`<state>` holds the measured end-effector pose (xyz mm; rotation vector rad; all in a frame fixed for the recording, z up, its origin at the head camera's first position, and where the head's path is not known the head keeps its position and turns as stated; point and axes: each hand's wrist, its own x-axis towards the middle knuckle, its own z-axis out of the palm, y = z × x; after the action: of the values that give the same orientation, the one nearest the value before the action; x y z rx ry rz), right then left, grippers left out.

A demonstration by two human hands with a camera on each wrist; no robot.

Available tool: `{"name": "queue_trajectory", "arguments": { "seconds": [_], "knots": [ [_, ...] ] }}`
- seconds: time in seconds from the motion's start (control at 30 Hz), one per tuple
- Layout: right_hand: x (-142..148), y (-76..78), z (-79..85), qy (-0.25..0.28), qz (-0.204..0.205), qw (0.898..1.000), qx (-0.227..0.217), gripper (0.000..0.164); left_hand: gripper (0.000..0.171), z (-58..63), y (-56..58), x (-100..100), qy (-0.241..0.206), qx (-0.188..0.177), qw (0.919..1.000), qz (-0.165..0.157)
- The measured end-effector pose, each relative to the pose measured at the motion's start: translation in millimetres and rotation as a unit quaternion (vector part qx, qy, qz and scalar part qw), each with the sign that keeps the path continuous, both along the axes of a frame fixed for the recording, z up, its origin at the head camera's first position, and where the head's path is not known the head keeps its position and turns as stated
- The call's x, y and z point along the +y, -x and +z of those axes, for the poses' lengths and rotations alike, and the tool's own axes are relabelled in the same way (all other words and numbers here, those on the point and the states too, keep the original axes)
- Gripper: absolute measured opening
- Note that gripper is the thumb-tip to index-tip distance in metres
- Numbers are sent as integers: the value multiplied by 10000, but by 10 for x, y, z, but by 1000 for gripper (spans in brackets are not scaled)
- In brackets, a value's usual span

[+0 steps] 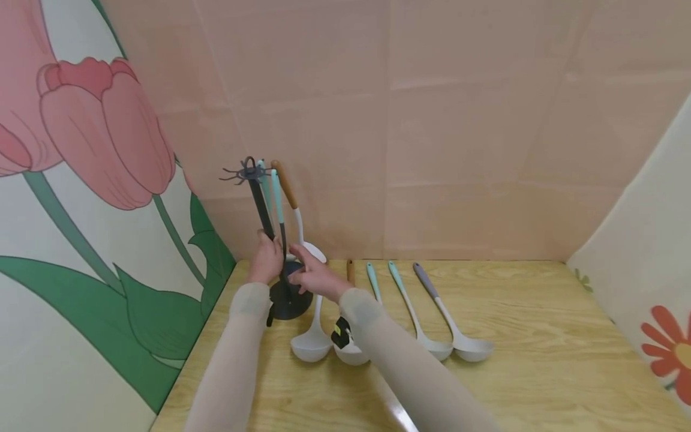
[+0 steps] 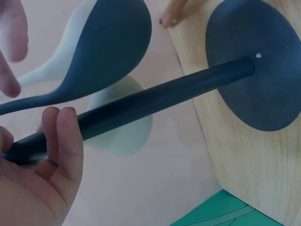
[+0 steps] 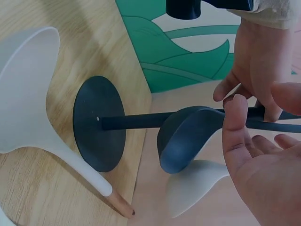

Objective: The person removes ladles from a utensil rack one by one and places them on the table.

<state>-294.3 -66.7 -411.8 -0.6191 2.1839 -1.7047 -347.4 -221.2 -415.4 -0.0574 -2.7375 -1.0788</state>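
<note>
In the head view, my left hand [image 1: 266, 259] grips the black pole [image 1: 261, 207] of a utensil stand with hooks on top and a round base [image 1: 291, 307]. From its hooks hang a dark ladle with a mint handle [image 1: 278, 198], another utensil with a mint handle, and a white ladle with a brown handle [image 1: 286, 183]. My right hand [image 1: 318, 275] is beside the dark ladle, fingers loosely spread. The right wrist view shows the dark ladle's bowl [image 3: 186, 139] close to these fingertips, its handle passing behind them. Around the pole, the left fingers [image 2: 69, 141] are curled.
Several white ladles lie in a row on the wooden table [image 1: 540, 336], including one with a grey-purple handle [image 1: 426, 281]. A pink wall covering [image 1: 432, 150] stands behind. At the left is a tulip-printed panel [image 1: 102, 132]; a flower-printed one [image 1: 664, 288] borders the right.
</note>
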Motion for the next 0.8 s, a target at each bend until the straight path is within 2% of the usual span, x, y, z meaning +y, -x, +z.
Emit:
{"name": "queue_trajectory", "arguments": {
  "seconds": [0.3,0.47,0.6,0.8],
  "knots": [
    [-33,56,8,25,-50,9997,-244,78,53,-15,3,-5,-28,92,10000,-28],
    [-46,38,20,136,-12,9996,-229,78,53,-17,10,-6,-76,13,10000,-14],
    [-65,2,4,47,-32,9999,-105,67,53,-14,20,-3,-132,-75,9999,-62],
    [-80,-40,-43,-48,-86,9998,184,39,56,-9,19,-11,-135,-203,9997,-70]
  ]
}}
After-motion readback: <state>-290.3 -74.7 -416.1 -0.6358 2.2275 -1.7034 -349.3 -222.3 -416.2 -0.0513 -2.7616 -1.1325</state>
